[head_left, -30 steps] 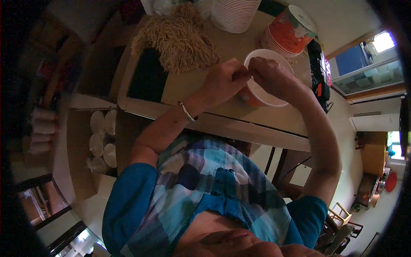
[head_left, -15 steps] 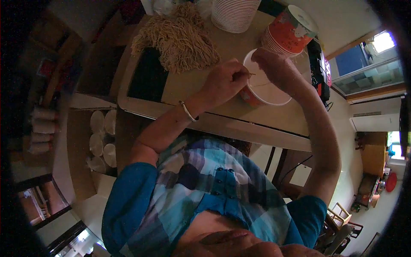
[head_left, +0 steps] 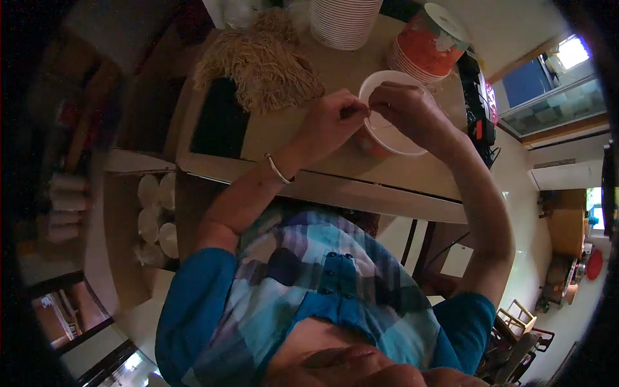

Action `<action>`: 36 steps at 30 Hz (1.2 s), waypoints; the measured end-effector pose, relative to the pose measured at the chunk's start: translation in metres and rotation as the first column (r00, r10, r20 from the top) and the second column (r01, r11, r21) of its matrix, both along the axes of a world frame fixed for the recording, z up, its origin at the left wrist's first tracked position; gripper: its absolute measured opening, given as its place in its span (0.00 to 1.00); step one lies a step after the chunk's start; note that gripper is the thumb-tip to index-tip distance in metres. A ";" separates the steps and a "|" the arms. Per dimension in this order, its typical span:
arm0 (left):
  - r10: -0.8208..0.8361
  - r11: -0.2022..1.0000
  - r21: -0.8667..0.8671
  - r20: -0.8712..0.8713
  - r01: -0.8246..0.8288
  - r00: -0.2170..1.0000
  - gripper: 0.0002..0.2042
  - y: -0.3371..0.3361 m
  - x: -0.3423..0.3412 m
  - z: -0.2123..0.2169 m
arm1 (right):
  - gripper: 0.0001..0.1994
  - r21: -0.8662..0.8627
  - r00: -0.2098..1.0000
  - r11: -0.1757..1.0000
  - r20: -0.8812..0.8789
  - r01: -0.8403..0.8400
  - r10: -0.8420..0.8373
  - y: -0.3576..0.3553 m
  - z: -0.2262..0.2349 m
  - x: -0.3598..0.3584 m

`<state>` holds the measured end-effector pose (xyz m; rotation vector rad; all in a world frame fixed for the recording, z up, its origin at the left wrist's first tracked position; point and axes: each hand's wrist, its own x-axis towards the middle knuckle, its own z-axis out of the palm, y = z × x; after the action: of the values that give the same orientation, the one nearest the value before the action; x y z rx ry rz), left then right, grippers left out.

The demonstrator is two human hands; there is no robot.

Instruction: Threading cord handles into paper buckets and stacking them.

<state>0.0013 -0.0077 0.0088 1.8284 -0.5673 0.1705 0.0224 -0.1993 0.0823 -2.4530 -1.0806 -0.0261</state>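
A paper tub (head_left: pixel 373 145) with a white inside and a red outer wall stands near the table's front edge. Over its left rim my left hand (head_left: pixel 332 122) is closed in a pinch on a thin tan string (head_left: pixel 379 126). My right hand (head_left: pixel 412 109) reaches over the tub's opening, fingertips pinched together close to the left ones. The string's other end seems to run into those right fingers, which partly hide it. Left of my hands, a heap of tan strings (head_left: pixel 267 68) lies on the table.
Behind the tub are a stack of red paper tubs (head_left: pixel 425 48) and a stack of white ones (head_left: pixel 345 22). A black device (head_left: pixel 478 103) lines the table's right edge. Low on the left, an open cardboard box (head_left: pixel 126 238) holds several white rolls or cups.
My right hand has come down and left, bringing its fingertips together with those of my left hand. My left hand has shifted slightly left.
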 end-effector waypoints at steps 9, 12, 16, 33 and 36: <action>-0.032 0.999 -0.032 -0.064 0.030 0.997 0.05 0.002 0.000 0.001 | 0.07 -0.231 0.996 0.971 0.077 0.061 -0.045 0.004 -0.004 -0.002; -0.034 0.999 -0.020 -0.076 0.032 0.997 0.05 0.001 0.001 -0.001 | 0.08 -0.177 0.996 0.984 0.091 0.028 -0.012 0.002 -0.010 -0.003; -0.045 0.998 -0.041 -0.037 0.044 0.998 0.05 0.001 0.000 -0.001 | 0.07 -0.080 0.999 0.996 -0.021 0.036 -0.038 0.003 -0.007 -0.006; -0.015 0.997 -0.080 -0.119 0.006 0.993 0.07 0.001 -0.006 -0.001 | 0.13 -0.324 0.924 0.944 -0.340 0.059 -0.175 0.005 -0.002 0.002; 0.004 0.998 -0.067 -0.189 -0.017 0.982 0.08 0.002 -0.008 0.000 | 0.07 -0.057 0.553 0.891 -0.766 0.450 -0.328 0.010 0.003 -0.001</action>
<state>-0.0070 -0.0059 0.0087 1.7580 -0.4134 0.0223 0.0217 -0.1891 0.0856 -2.1400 -0.1277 0.7100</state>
